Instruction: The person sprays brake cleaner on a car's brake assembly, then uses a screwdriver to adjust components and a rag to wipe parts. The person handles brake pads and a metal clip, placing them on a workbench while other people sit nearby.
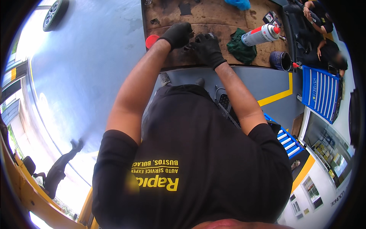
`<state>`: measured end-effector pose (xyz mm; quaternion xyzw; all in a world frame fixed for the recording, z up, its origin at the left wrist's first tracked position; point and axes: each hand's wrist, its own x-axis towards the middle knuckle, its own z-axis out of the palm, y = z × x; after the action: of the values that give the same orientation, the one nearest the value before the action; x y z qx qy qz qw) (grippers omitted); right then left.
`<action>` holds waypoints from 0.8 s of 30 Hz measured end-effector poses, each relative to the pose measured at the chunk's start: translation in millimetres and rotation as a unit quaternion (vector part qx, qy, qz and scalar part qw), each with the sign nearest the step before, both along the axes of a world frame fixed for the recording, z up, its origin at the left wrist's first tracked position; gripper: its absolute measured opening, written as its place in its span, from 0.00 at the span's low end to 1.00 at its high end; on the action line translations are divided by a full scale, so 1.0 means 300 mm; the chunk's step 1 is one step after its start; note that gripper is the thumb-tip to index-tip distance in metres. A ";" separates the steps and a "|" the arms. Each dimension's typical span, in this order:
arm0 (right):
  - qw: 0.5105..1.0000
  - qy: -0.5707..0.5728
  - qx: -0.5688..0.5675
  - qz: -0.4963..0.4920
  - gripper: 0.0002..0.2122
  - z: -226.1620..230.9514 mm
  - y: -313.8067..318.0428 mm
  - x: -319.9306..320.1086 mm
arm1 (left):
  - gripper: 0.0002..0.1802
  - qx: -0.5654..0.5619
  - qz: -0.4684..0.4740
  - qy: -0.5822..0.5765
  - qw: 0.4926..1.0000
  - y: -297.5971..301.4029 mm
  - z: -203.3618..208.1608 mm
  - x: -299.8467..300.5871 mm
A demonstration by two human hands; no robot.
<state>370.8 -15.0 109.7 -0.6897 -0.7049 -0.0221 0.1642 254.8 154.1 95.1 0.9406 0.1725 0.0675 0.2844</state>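
Observation:
Both my hands wear black gloves over a workbench [223,23] topped with stained brown cardboard. My left hand [177,36] has its fingers curled closed, and what they grip is hidden from above. Just right of it, my right hand [207,50] is bent with fingers drawn in around a small dark piece I cannot make out. A round red lid [152,41] lies left of my left wrist. To the right of my right hand, a dark green cloth [241,47] is bunched beside a grey-and-red spray can [259,35].
An open dark tin [280,61] stands at the bench's near right corner. Blue plastic [238,4] lies at the far edge. Blue tool cabinets [320,91] stand right. People [328,53] are at the upper right, another person [59,171] at far left. A tyre [55,15] is upper left.

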 end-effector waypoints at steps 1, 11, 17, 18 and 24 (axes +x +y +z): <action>1.000 -0.014 -0.008 0.000 0.06 0.005 -0.001 -0.014 | 0.08 0.024 -0.011 -0.011 1.000 0.008 -0.031 0.001; 0.996 0.016 0.091 0.000 0.08 -0.023 0.022 -0.032 | 0.05 -0.076 0.012 -0.001 0.997 0.004 0.018 -0.044; 0.980 -0.051 -0.190 -0.035 0.07 0.160 0.018 -0.023 | 0.08 -0.141 0.017 -0.007 0.990 -0.035 0.124 -0.013; 0.992 -0.018 -0.115 -0.052 0.06 0.160 0.006 -0.009 | 0.09 -0.111 0.030 0.005 0.993 -0.036 0.137 -0.012; 0.970 0.176 0.089 -0.143 0.06 -0.028 -0.122 0.060 | 0.12 -0.027 0.016 -0.002 1.000 -0.045 0.101 -0.023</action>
<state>388.7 -51.6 101.2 -0.7592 -0.5539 0.0131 0.3416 248.0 140.6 125.6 0.9296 0.1886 0.0691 0.3090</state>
